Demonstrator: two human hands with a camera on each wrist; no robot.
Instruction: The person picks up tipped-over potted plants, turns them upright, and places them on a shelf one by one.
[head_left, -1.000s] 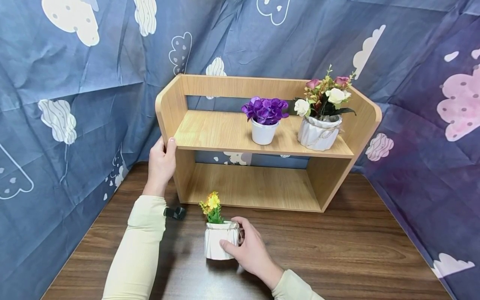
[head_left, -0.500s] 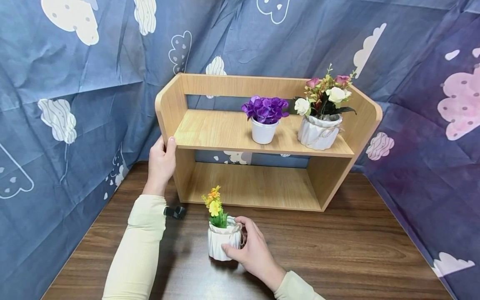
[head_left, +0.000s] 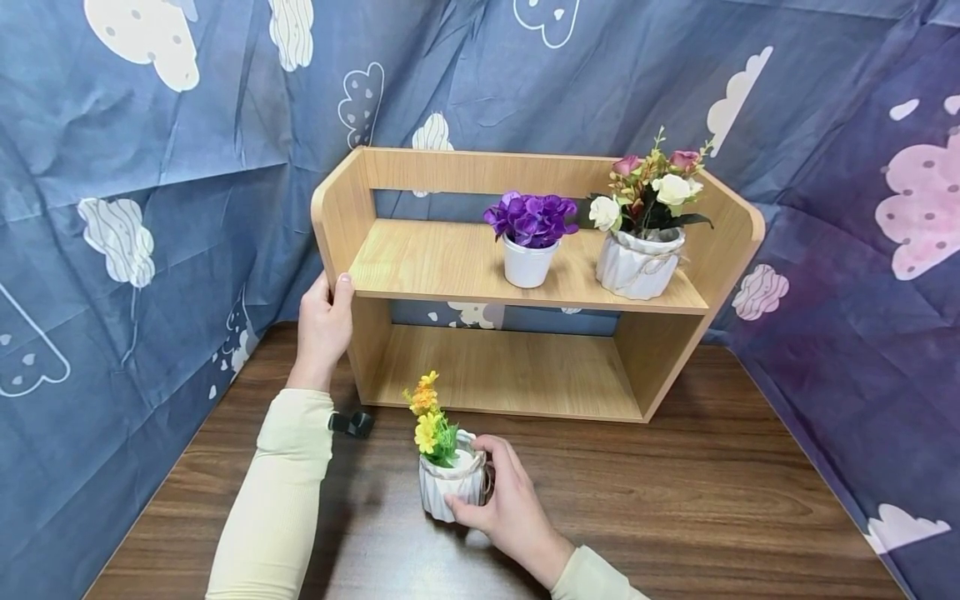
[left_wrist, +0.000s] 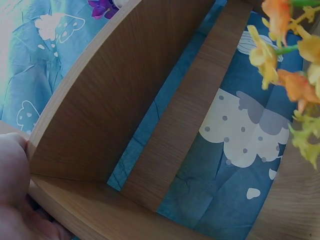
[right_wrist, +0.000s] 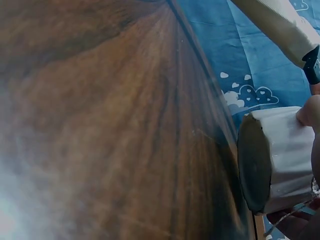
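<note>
One small white pot [head_left: 452, 487] sits in the person's right hand [head_left: 510, 508]. The fingers and thumb curl around its side. The pot has wavy ridges up and down, and a thin string is tied near the top. Little yellow and orange flowers [head_left: 427, 415] with green leaves stick up out of it and lean to the left. The pot is tipped a bit. In the right wrist view its dark round bottom [right_wrist: 254, 171] shows, up off the brown tabletop [head_left: 675, 492]. It is near the front edge of the tabletop, in front of the wooden shelf [head_left: 525, 275], close to the shelf's left end.

The left hand [head_left: 324, 327] holds the left side board of the shelf, with the thumb on the front edge and the fingers wrapped behind.

Two more pots stand on the top board of the shelf. One is a plain white pot with purple flowers [head_left: 529, 237], near the middle. The other is a ridged white pot with white and pink flowers [head_left: 643, 233], at the right end.

No words or labels show on the pots or the shelf.
</note>
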